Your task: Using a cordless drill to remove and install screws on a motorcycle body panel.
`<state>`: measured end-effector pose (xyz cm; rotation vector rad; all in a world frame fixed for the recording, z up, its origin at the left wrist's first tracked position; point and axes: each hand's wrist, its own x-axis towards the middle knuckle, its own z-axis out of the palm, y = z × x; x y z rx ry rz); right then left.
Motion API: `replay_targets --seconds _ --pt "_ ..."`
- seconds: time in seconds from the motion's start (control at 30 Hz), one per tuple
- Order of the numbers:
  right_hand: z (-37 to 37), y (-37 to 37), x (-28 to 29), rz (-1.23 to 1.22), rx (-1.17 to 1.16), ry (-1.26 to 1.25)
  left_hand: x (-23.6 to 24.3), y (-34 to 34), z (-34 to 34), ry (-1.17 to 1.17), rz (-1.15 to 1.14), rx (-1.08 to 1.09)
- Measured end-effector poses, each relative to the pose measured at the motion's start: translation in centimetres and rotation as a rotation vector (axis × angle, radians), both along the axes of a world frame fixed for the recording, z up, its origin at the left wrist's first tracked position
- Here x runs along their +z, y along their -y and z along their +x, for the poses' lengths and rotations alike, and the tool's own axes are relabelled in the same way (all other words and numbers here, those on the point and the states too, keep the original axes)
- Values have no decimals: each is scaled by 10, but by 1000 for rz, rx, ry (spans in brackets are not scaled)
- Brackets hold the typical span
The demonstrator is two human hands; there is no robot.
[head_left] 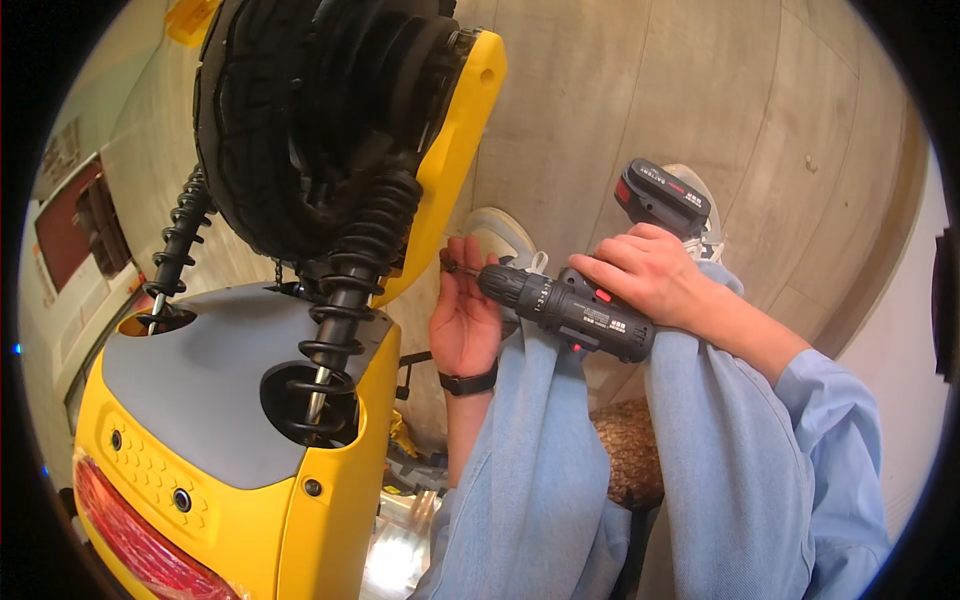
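Note:
My right hand [655,272] is wrapped round the grip of a black cordless drill [590,312] with red buttons. The drill lies sideways over my knees, its battery pack [662,198] toward the far side and its chuck pointing left. My left hand [465,320] is palm up just beyond the chuck, fingers stretched out. A thin bit runs from the chuck over these fingers. At its tip a small dark piece [452,263] lies against my fingers; what it is, I cannot make out. Left of that hand stands a yellow and grey scooter body [215,375].
A black tyre [245,130] stands above the scooter body, between two coil-spring shock absorbers, the nearer one [350,275] beside my left hand. A yellow arm [450,150] runs along the wheel. Below my legs is a bark-covered log [630,450]. The floor [720,80] has wood-look boards.

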<state>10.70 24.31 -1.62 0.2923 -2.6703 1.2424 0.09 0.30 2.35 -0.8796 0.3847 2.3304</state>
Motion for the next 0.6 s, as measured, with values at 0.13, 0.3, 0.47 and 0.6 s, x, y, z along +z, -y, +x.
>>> replay_targets --seconds 0.13,0.3,0.47,0.6 --pt "1 0 -1 0 1 5 -1 -1 1 -28 -63 -24" --pt "0 0 -2 1 13 -13 -1 -2 0 -32 -44 -21" --pt "-1 3 -4 10 -5 -26 -6 1 -1 -37 -32 -15" --pt "-3 7 -2 29 -30 -45 -4 1 -4 -118 -62 -63"
